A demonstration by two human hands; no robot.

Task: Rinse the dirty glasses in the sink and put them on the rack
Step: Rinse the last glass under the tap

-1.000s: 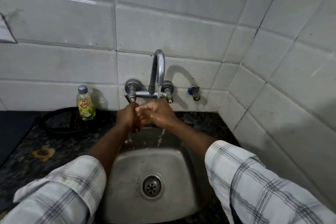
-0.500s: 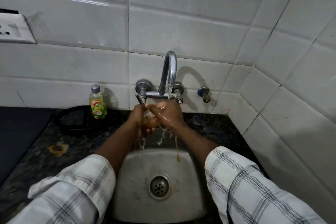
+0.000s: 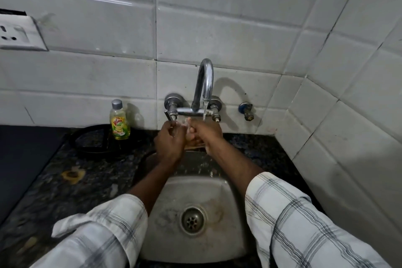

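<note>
Glass [image 3: 188, 125]: one item, clear, small, mostly hidden between your two hands; only a wet, glinting rim shows, just below the tap spout.

Left hand [image 3: 169, 141]: grip wrapped round the glass from the left side.

Right hand [image 3: 206, 135]: grip closed on the glass from the right, knuckles under the water stream [image 3: 204, 111].

Tap [image 3: 204, 85]: chromed metal, arched spout, wall-mounted with two valve handles; running thinly.

Sink [image 3: 228, 191]: stainless steel, square with rounded corners, dull and stained, brownish traces near the round drain [image 3: 192, 221].

Worktop [image 3: 54, 191]: dark speckled stone, glossy.

Soap bottle [image 3: 119, 121]: clear plastic, yellow-green liquid, grey cap, standing against the white tiled wall [image 3: 217, 28].

Rack: not in view.

Risks, as judgement:
- Wet glass against wet skin is slippery; ease either grip and it likely drops onto hard steel and chips or breaks.
- The glass sits close under the metal valve body; lifting it carelessly could knock the rim against the tap.
- Squeezing harder to compensate could crack thin glass.
- Your sleeves [image 3: 304, 224] hang near the basin and may catch splash.
</note>
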